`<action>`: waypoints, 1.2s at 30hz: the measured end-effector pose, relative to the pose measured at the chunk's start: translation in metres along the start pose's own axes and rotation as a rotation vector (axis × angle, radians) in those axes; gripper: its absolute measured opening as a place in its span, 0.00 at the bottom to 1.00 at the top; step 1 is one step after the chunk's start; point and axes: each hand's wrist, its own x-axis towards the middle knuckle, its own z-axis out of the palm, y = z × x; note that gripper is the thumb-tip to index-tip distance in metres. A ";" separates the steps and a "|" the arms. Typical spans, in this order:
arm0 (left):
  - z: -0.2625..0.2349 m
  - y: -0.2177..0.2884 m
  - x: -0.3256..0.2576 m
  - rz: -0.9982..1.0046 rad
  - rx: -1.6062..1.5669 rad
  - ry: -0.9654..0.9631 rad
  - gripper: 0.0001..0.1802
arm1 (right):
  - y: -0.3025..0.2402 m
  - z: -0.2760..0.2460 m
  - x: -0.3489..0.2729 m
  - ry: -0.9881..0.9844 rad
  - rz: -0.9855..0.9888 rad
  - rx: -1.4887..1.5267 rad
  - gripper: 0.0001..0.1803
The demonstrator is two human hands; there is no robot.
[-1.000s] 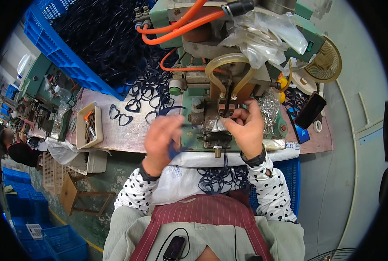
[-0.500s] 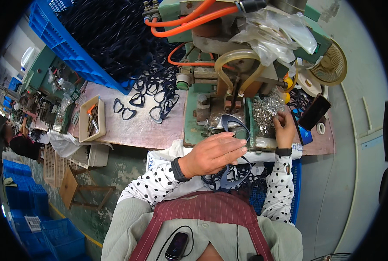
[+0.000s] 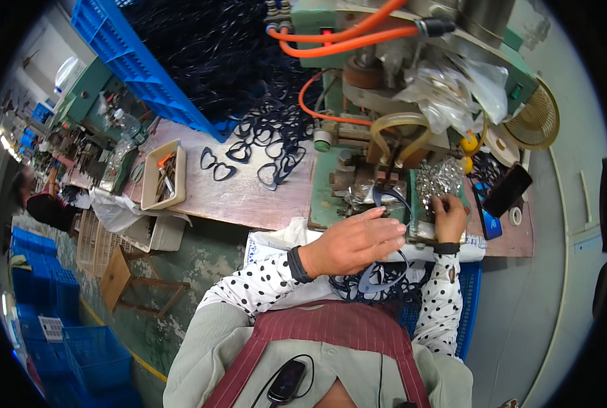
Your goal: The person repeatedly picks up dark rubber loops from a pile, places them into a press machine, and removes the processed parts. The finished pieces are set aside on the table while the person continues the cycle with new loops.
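My left hand (image 3: 351, 246) holds a dark blue spectacle frame (image 3: 367, 283) upright on its side, with one rim above the fingers and the other below. The upper rim reaches the metal jaws (image 3: 387, 178) of a green bench machine (image 3: 322, 183); whether it touches them I cannot tell. My fingers hide the middle of the frame. My right hand (image 3: 450, 221) is at the near edge of a heap of small shiny metal parts (image 3: 434, 178), beside the machine. Its fingertips are drawn together among the parts, and what they pinch is too small to make out.
Many more frames (image 3: 266, 146) lie at the left, before a blue crate (image 3: 161, 81) full of them. A beige box (image 3: 179, 196) holds tools. Right of the heap are two phones (image 3: 507, 190) and a tape roll (image 3: 515, 215). Orange hoses (image 3: 358, 44) cross above.
My right hand has moved slightly left, and its fingers have closed at the metal parts. The left hand keeps the spectacle frame at the jaws. The whole view has shifted a little.
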 end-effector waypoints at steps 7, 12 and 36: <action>-0.035 -0.089 -0.075 -0.365 0.478 0.329 0.17 | -0.009 -0.004 -0.004 0.113 0.063 0.152 0.06; -0.070 -0.175 -0.124 -0.714 0.819 -0.079 0.10 | -0.008 0.002 -0.006 0.201 0.113 0.248 0.07; -0.049 -0.060 -0.044 -0.519 0.415 0.332 0.16 | -0.152 -0.052 -0.004 -0.302 0.089 0.816 0.14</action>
